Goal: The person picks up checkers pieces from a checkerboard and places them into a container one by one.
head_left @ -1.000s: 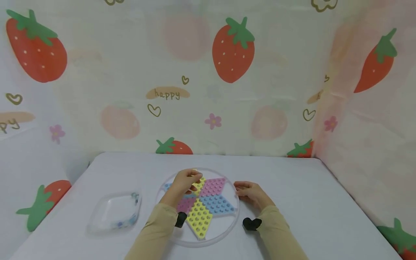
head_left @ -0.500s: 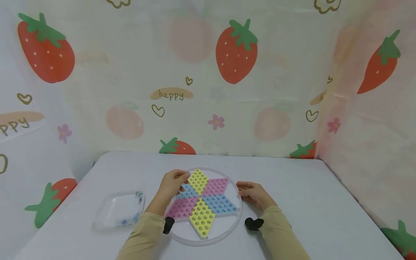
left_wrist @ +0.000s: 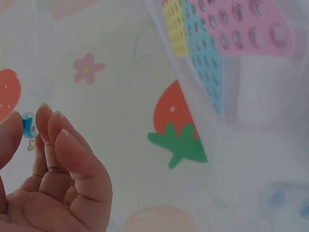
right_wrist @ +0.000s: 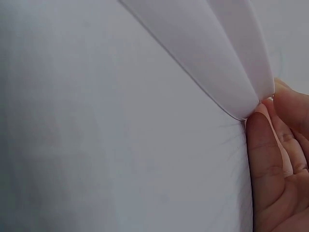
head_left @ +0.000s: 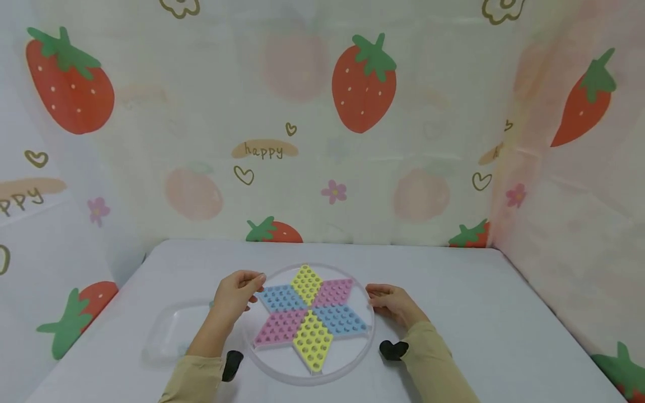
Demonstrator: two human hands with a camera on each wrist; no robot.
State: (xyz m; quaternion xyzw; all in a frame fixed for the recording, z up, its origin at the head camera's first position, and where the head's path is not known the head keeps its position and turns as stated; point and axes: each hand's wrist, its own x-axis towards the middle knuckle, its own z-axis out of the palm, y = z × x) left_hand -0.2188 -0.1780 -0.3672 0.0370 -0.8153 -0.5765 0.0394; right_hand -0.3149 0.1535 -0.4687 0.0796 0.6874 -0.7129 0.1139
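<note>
A round, clear-rimmed Chinese checkers board (head_left: 335, 358) lies on the table, its star of yellow, pink and blue points full of small holes. My left hand (head_left: 235, 295) is at the board's upper left edge, over the blue point's tip. In the left wrist view its thumb and fingertips pinch a clear glass marble (left_wrist: 30, 125) with a blue swirl. My right hand (head_left: 393, 303) is at the board's right edge. The right wrist view shows its thumb and fingers (right_wrist: 264, 159) holding the pale rim (right_wrist: 251, 72).
A clear plastic tray (head_left: 157, 322) stands to the left of the board, partly hidden behind my left forearm. Blurred blue marbles (left_wrist: 305, 210) show in it in the left wrist view. A strawberry-print cloth (head_left: 428, 112) hangs behind the white-covered table (head_left: 453, 336).
My left hand has moved left from above the board's far yellow point to its left edge, uncovering the star. The right hand has stayed at the rim.
</note>
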